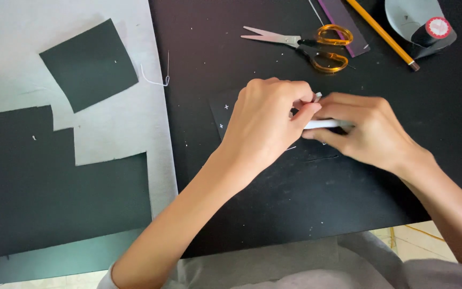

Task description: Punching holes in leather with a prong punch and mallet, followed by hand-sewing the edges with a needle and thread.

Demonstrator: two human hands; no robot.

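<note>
So your left hand (266,126) and right hand (367,131) meet right over the small black square (225,109) with the tiny white crosses, below the orange-handled scissors (316,45) on the desk (445,134). Your right grip is pinching a white pen (322,124), its long axis running left-right, tip hidden under your left thumb. Left fingers are curled tight around a small pale bit at that tip end; can't tell what it is. Both hands touch the pen, the right one carrying it. A yellow pencil (383,35) lies right of the scissors.
</note>
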